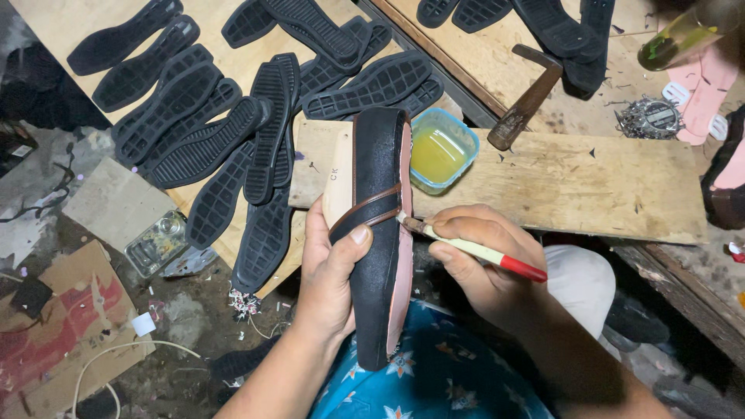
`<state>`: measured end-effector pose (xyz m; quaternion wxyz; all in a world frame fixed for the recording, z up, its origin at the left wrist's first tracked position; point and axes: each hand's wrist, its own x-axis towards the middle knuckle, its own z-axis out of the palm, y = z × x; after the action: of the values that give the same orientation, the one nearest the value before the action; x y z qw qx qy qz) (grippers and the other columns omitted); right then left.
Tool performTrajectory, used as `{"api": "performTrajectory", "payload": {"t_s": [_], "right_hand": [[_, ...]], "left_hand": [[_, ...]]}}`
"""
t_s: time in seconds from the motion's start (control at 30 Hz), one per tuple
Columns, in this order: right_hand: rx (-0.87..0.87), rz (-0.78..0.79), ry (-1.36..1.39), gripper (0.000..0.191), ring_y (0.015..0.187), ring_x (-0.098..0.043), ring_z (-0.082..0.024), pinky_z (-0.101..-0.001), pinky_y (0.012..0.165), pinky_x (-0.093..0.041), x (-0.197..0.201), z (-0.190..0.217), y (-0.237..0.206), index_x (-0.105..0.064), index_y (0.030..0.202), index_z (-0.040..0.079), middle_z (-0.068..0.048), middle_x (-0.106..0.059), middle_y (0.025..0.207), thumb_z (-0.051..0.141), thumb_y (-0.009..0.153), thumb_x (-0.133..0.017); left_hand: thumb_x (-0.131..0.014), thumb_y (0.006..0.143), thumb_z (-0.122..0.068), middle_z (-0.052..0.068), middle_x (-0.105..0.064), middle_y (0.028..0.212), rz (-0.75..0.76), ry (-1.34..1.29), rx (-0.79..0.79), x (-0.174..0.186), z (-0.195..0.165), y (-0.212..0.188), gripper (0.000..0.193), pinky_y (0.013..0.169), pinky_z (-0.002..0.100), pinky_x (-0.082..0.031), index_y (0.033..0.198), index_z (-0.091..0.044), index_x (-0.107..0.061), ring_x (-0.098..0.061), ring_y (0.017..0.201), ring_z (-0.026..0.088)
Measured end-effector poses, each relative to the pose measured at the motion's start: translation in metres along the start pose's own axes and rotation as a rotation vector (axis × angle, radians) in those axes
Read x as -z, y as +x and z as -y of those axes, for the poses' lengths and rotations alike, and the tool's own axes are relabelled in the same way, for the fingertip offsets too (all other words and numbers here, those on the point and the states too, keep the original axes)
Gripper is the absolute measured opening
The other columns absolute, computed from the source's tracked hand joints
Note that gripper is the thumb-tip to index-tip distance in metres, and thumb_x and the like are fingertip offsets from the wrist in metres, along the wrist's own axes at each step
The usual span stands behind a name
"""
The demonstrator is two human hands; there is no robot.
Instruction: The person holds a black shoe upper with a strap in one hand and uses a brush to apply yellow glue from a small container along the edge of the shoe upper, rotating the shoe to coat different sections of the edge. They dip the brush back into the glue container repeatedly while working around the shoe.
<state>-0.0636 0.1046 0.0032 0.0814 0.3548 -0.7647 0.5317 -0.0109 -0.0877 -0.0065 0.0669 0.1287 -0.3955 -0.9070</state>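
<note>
The left hand (330, 271) wraps the long black sandal upper on its pale wooden last (378, 233) from the side, thumb pressed across the dark face just below the brown strap (371, 211), fingers hidden behind. This clamps the piece upright and tilted over the lap, so its pink edge faces the other hand. The right hand (485, 260) pinches a thin brush with a cream handle and red end (473, 250) between thumb and fingertips, pen-fashion, with its bristle tip touching the edge where the strap meets it; the low, slanted hold lets the tip run along the seam.

Just beyond the sandal's toe, a small blue-rimmed tub of yellow liquid (441, 151) sits on a bare wooden plank (574, 186), near enough for dipping. A wooden-handled hammer (529, 97) lies further back. Black ribbed rubber soles (225, 132) are spread in overlapping rows on the board to the left, treads up, apart from the wet work.
</note>
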Motion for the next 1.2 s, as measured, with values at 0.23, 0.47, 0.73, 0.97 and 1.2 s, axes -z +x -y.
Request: {"api": "performTrajectory", "payload": {"t_s": [0.23,0.47,0.73,0.97,1.2], "right_hand": [[-0.02,-0.017,0.04,0.023,0.097,-0.073,-0.023,-0.0316,0.085,-0.06,-0.001,0.004,-0.002,-0.06,0.115,0.001,-0.016,-0.071,0.11,0.005,0.096,-0.072],[-0.053,-0.012,0.031,0.024,0.094,-0.075,-0.022,-0.031,0.081,-0.061,-0.003,0.006,-0.007,-0.06,0.113,0.002,-0.015,-0.073,0.107,0.005,0.094,-0.073],[-0.055,0.04,0.035,0.024,0.093,-0.077,-0.023,-0.0335,0.08,-0.063,-0.001,0.012,-0.013,-0.058,0.115,0.003,-0.016,-0.073,0.107,0.011,0.096,-0.07],[-0.068,0.203,0.218,0.021,0.086,-0.079,-0.02,-0.0318,0.074,-0.064,0.009,0.013,-0.021,-0.06,0.111,0.006,-0.013,-0.075,0.099,0.011,0.095,-0.072],[-0.079,-0.158,-0.158,0.011,0.111,-0.066,-0.026,-0.0394,0.098,-0.054,0.019,-0.06,0.029,-0.069,0.107,0.004,-0.012,-0.068,0.112,0.011,0.101,-0.074]], "left_hand": [[-0.075,0.085,-0.019,0.016,-0.058,0.129,0.009,-0.008,-0.039,-0.001,0.0,0.001,0.078,0.099,0.038,-0.055,0.149,-0.003,-0.033,-0.062,0.114,0.022],[-0.074,0.085,-0.02,0.017,-0.058,0.13,-0.003,-0.009,-0.039,-0.001,0.001,0.001,0.079,0.1,0.038,-0.054,0.15,-0.004,-0.032,-0.062,0.115,0.022],[-0.074,0.086,-0.02,0.017,-0.058,0.13,0.001,0.002,-0.065,0.002,0.002,0.001,0.077,0.101,0.038,-0.054,0.15,-0.003,-0.033,-0.062,0.115,0.022],[-0.073,0.087,-0.021,0.014,-0.059,0.13,-0.04,-0.001,-0.066,0.008,0.007,0.004,0.075,0.1,0.036,-0.054,0.149,-0.004,-0.035,-0.061,0.115,0.02],[-0.069,0.088,-0.033,0.012,-0.061,0.128,-0.058,-0.035,0.046,0.023,0.002,0.0,0.072,0.098,0.034,-0.055,0.148,-0.007,-0.039,-0.063,0.114,0.019]]}}
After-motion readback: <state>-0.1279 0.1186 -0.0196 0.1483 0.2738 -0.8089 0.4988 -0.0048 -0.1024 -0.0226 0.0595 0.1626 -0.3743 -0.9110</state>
